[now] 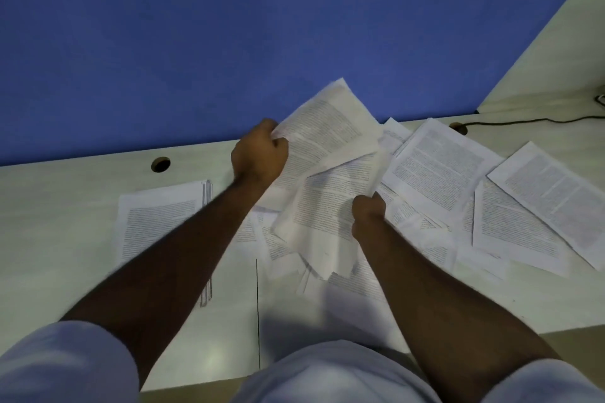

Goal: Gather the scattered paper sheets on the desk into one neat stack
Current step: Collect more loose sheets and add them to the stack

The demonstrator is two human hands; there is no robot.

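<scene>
Fingers of left hand (pixel 258 154) and right hand (pixel 368 211) curled around lifted paper sheets (pixel 327 173), forearms outstretched over desk (pixel 65 206).

The lifted bundle of sheets (pixel 330 154) pinched between left hand (pixel 260 154) and right hand (pixel 368 211) is white with dense dark lines of print; the loose sheets (pixel 435 167) beyond the right-hand grip match it, on a pale cream desk (pixel 65 193) below a plain blue partition (pixel 196 42)

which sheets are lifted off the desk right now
The crumpled bunch gripped between left hand and right hand; all other sheets, like the far-right sheet, lie flat.
</scene>
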